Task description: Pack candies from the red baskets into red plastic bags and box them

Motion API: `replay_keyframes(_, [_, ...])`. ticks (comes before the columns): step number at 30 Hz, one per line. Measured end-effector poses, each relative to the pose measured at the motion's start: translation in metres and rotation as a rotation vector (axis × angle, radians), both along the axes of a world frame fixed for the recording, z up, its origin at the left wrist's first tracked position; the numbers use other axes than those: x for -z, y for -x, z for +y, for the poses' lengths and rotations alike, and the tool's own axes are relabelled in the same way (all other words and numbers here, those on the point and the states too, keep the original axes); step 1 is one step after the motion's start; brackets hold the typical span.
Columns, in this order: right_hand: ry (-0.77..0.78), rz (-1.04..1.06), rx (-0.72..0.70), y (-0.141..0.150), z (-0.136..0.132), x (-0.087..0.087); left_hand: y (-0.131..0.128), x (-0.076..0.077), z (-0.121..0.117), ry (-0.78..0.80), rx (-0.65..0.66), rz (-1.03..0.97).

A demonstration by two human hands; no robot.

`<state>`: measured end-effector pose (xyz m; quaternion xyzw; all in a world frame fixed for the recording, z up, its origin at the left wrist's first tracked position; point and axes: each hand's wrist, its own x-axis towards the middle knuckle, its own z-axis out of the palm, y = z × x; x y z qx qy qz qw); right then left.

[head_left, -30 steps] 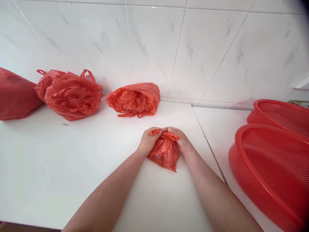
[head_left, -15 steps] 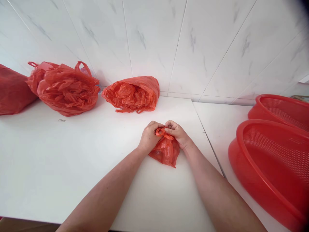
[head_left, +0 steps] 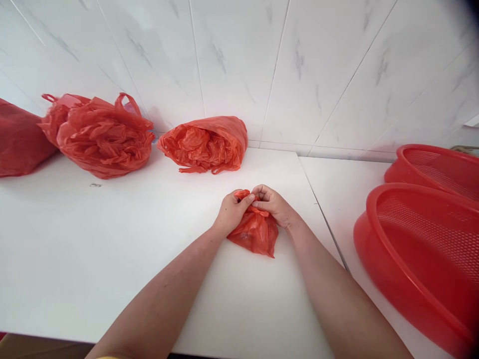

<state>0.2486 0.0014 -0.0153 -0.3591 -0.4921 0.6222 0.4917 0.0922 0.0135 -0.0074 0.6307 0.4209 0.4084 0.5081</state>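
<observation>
A small red plastic bag (head_left: 255, 232) lies on the white table (head_left: 112, 239) in the middle of the head view. My left hand (head_left: 232, 212) is closed on the bag's top from the left. My right hand (head_left: 274, 204) pinches the same top from the right. The fingertips of both hands meet over the bag's gathered handles. What is inside the bag is hidden.
Two bundles of red plastic bags (head_left: 99, 135) (head_left: 205, 144) lie against the tiled wall, with a darker red sack (head_left: 18, 139) at the far left. Two red mesh baskets (head_left: 422, 254) (head_left: 437, 167) stand on the right. The table's near edge runs along the bottom.
My hands have drawn closer together over the bag's top, and its handles are now bunched between my fingers. The bag's body has stayed in place.
</observation>
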Motion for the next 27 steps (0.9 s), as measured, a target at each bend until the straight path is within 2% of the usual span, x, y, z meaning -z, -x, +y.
replay_keyframes(5, [0.042,0.022,0.062,0.001,0.001,-0.001,0.000,0.003,0.001,0.040,0.022,-0.122])
replay_keyframes(10, [0.169,0.199,0.139,-0.009,-0.001,0.002,0.000,0.006,0.002,0.009,0.119,-0.148])
replay_keyframes(14, [0.159,0.333,0.291,-0.018,0.004,0.008,0.007,0.004,0.004,-0.054,-0.032,-0.211])
replay_keyframes(17, [0.165,0.302,0.295,-0.020,0.005,0.009,0.011,0.004,0.004,-0.191,-0.117,-0.105])
replay_keyframes(19, [0.202,0.266,0.245,-0.020,0.004,0.008,0.012,0.003,0.003,-0.214,-0.064,-0.037])
replay_keyframes(21, [0.228,0.273,0.248,-0.021,0.004,0.008,0.015,0.000,0.000,-0.239,0.059,0.035])
replay_keyframes(23, [0.214,0.299,0.310,-0.025,0.006,0.010,0.025,-0.007,-0.005,-0.325,0.123,0.131])
replay_keyframes(24, [0.199,0.308,0.345,-0.028,0.008,0.012,0.035,-0.011,-0.008,-0.373,0.100,0.177])
replay_keyframes(27, [0.178,0.296,0.383,-0.037,0.014,0.020,0.081,-0.025,-0.021,-0.393,-0.108,0.234])
